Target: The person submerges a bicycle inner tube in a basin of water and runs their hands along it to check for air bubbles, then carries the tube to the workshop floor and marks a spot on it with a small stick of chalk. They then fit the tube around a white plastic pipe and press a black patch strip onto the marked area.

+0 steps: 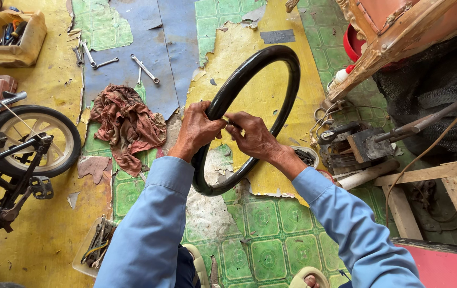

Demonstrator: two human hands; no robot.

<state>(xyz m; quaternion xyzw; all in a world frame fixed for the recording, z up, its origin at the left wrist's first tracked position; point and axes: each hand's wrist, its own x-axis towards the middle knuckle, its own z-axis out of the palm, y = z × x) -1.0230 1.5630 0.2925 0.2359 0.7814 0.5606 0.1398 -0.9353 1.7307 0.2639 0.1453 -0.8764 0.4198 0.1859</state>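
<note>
Two hands grip one black inner tube held above the floor. Left hand is closed around its left side; right hand pinches the same stretch. The oval's long axis runs from lower left to upper right, away from the person.

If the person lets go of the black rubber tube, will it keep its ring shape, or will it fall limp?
The black tube probably keeps its shape: it looks inflated and holds a smooth oval while both hands, left and right, grip only one spot. It seems light. Dropped on edge, it may bounce or roll.
</note>
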